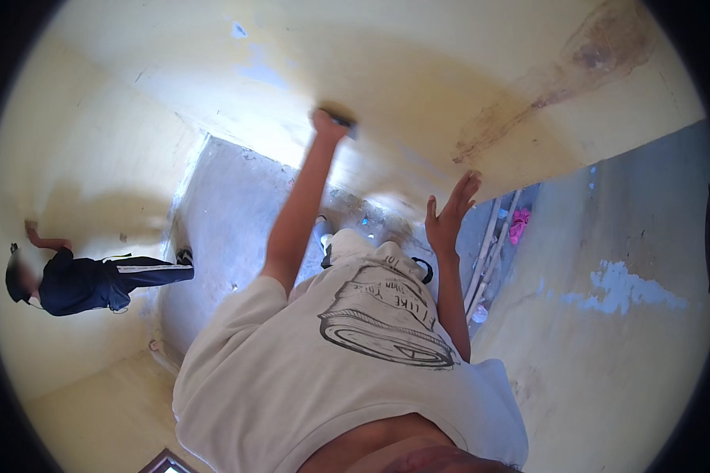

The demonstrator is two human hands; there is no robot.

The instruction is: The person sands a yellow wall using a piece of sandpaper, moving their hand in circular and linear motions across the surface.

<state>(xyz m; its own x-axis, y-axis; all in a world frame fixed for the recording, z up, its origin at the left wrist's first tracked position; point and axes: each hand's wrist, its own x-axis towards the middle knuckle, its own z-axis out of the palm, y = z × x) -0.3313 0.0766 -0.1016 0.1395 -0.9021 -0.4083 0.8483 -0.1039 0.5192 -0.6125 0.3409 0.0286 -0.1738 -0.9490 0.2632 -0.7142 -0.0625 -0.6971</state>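
My left hand (329, 126) reaches out to the yellowish painted wall (402, 71) before me. It grips a small dark flat hand tool (344, 121), held against or very close to the wall. Motion blurs hand and tool, so the tool's exact kind is unclear. Pale patches of lost paint (263, 68) show above and left of this hand. Lower and to the right, my right hand (448, 216) is raised with its fingers apart and nothing in it. Its fingertips are close to the wall's lower part; whether they touch is unclear. A brown stain (544, 100) runs down the wall above it.
A person in dark clothes and a cap (77, 284) stands at the left wall, one hand raised to it. Pipes (490, 254) and a pink cloth (519, 226) lie low on the right. The grey floor (225, 213) has scattered debris. The right wall has a peeled patch (621, 290).
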